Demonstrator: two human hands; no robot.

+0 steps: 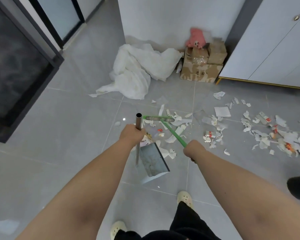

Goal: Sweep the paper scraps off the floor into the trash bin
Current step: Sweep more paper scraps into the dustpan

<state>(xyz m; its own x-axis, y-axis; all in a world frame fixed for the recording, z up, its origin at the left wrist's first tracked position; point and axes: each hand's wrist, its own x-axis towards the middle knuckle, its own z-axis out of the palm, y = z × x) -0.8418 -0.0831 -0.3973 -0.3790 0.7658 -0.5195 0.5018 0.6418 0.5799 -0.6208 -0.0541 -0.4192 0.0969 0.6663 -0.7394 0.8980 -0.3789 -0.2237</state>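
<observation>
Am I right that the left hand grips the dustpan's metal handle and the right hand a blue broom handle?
No: in the head view the right hand grips a green broom handle, not blue; the left hand grips the metal handle.

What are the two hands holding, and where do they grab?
The left hand grips the silver metal pole of the grey dustpan, near the pole's top. The right hand grips the green broom stick near its upper end.

I'm looking at somebody's home here: pink plush toy [196, 38] sitting on cardboard boxes [201, 66], white cupboard [275, 49] standing on grey floor tiles [59, 118].
</observation>
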